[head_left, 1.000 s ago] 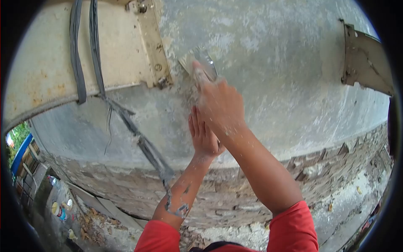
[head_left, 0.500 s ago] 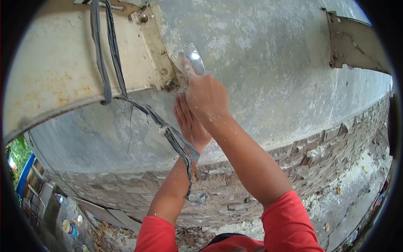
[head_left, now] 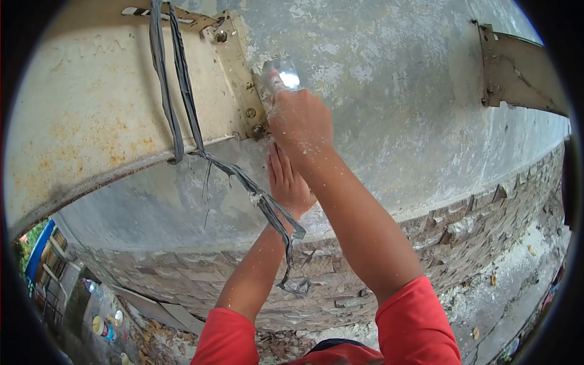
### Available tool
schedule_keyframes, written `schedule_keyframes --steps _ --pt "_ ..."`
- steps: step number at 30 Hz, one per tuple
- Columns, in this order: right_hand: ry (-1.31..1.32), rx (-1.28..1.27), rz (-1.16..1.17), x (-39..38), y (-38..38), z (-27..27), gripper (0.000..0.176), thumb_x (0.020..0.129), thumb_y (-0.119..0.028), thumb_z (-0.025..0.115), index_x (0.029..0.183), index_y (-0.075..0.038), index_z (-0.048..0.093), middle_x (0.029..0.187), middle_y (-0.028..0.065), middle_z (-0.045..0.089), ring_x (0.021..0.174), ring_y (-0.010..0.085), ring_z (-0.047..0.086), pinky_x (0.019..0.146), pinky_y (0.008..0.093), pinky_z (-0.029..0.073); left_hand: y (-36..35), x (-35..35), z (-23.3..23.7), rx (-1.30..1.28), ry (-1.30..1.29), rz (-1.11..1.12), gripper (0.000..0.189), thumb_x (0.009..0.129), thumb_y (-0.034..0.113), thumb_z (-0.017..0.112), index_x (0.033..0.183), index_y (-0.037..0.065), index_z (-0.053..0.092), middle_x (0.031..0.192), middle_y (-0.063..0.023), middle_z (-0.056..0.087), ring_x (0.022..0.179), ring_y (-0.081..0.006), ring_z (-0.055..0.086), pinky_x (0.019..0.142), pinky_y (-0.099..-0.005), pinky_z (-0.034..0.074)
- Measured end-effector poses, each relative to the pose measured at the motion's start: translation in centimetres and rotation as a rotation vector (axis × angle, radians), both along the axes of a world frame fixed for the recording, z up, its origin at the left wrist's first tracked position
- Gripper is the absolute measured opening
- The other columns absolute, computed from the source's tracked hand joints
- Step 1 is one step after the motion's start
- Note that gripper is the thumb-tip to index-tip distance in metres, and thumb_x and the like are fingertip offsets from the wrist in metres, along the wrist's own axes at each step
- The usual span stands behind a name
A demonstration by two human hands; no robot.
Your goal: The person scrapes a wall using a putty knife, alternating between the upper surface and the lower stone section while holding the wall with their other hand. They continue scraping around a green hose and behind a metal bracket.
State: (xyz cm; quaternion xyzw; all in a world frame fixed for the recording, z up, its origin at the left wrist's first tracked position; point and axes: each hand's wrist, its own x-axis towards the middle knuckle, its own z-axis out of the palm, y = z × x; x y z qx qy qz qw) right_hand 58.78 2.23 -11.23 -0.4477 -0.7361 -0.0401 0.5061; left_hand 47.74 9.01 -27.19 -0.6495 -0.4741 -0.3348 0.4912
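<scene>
Your right fingers (head_left: 275,80) are closed around a scraper (head_left: 287,74), its handle hidden in your grip and its shiny blade just beyond them, at the grey wall (head_left: 395,91); whether the edge touches cannot be told. Your left fingers (head_left: 279,167) lie straight and close together just below, partly hidden behind the right ones, with nothing visible in them. Immediately left of your right fingers is the beige beam (head_left: 91,103), a bolt (head_left: 258,131) at its near edge. Below your left fingers, a dark strap (head_left: 267,210) crosses your left forearm (head_left: 252,274).
</scene>
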Motion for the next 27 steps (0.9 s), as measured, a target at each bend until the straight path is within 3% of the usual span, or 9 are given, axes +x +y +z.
schedule_keyframes --steps 4,7,10,14,16,20,22,25,27 --pt "-0.054 -0.048 -0.036 0.8 -1.0 -4.3 0.055 0.090 -0.012 0.049 0.144 -0.016 0.040 0.091 0.0221 0.065 0.082 0.0357 0.068 0.066 0.0437 0.056 -0.6 -0.2 1.0 0.046 0.006 -0.057 0.079 0.089 0.046 0.052 0.141 -0.009 0.030 0.147 -0.0345 0.025 0.137 -0.0504 0.024 0.111 -0.0575 0.021" --pt "-0.030 -0.017 -0.023 0.4 -0.3 -2.9 0.056 0.089 -0.013 0.051 0.144 -0.017 0.041 0.091 0.0219 0.065 0.080 0.0348 0.068 0.065 0.0432 0.056 -0.5 -0.2 1.7 0.105 -0.085 -0.107 0.079 0.088 0.043 0.053 0.141 -0.010 0.030 0.147 -0.0337 0.026 0.137 -0.0498 0.025 0.111 -0.0577 0.021" --pt "-0.090 0.051 -0.043 0.3 0.1 0.5 0.058 0.088 -0.014 0.052 0.144 -0.019 0.040 0.091 0.0219 0.065 0.080 0.0354 0.068 0.066 0.0447 0.055 -0.3 -1.2 0.8 0.171 -0.015 -0.191 0.080 0.085 0.041 0.054 0.141 -0.011 0.029 0.148 -0.0319 0.026 0.137 -0.0489 0.025 0.111 -0.0576 0.021" --pt "-0.032 0.077 -0.050 1.6 1.4 -2.5 0.051 0.094 -0.022 0.048 0.144 -0.028 0.040 0.077 0.0228 0.065 0.073 0.0390 0.066 0.063 0.0474 0.053 -0.7 -0.9 0.2 0.080 -0.018 -0.230 0.080 0.083 0.037 0.055 0.141 -0.011 0.028 0.149 -0.0307 0.024 0.139 -0.0474 0.022 0.112 -0.0581 0.021" --pt "-0.075 0.065 -0.078 2.3 1.2 -3.2 0.047 0.095 -0.021 0.046 0.142 -0.024 0.044 0.079 0.0231 0.065 0.073 0.0385 0.066 0.063 0.0472 0.053 -0.7 -0.3 0.8 0.076 -0.017 -0.245 0.080 0.083 0.036 0.055 0.141 -0.011 0.028 0.149 -0.0306 0.023 0.139 -0.0471 0.021 0.112 -0.0584 0.020" --pt "-0.027 0.124 -0.042 1.1 1.6 3.4 0.046 0.096 -0.022 0.046 0.142 -0.023 0.044 0.079 0.0236 0.065 0.074 0.0389 0.066 0.064 0.0476 0.053 -0.1 2.0 3.0 -0.053 0.025 -0.210 0.076 0.086 0.036 0.053 0.142 -0.010 0.027 0.149 -0.0292 0.023 0.140 -0.0469 0.018 0.114 -0.0555 0.021" --pt "-0.173 0.172 -0.045 0.7 1.2 5.9 0.046 0.088 -0.009 0.048 0.134 -0.012 0.051 0.085 0.0218 0.067 0.081 0.0356 0.069 0.068 0.0440 0.056 0.3 3.0 4.5 -0.043 0.022 -0.202 0.076 0.087 0.036 0.053 0.143 -0.009 0.027 0.149 -0.0289 0.023 0.140 -0.0464 0.017 0.114 -0.0541 0.021" --pt "-0.126 0.176 -0.060 0.8 0.5 4.0 0.044 0.087 -0.009 0.049 0.131 -0.010 0.054 0.086 0.0205 0.067 0.080 0.0345 0.069 0.067 0.0435 0.057 1.1 3.9 6.6 -0.097 0.045 -0.117 0.075 0.089 0.040 0.053 0.145 -0.003 0.026 0.148 -0.0276 0.025 0.141 -0.0435 0.017 0.116 -0.0502 0.021" --pt "-0.150 0.139 -0.083 0.7 0.9 3.1 0.046 0.087 -0.009 0.049 0.132 -0.011 0.053 0.086 0.0198 0.068 0.080 0.0340 0.069 0.067 0.0435 0.057 1.8 4.6 8.1 -0.659 -0.798 -1.288 0.081 0.088 0.047 0.055 0.148 0.004 0.021 0.147 -0.0259 0.028 0.141 -0.0413 0.019 0.117 -0.0497 0.017"
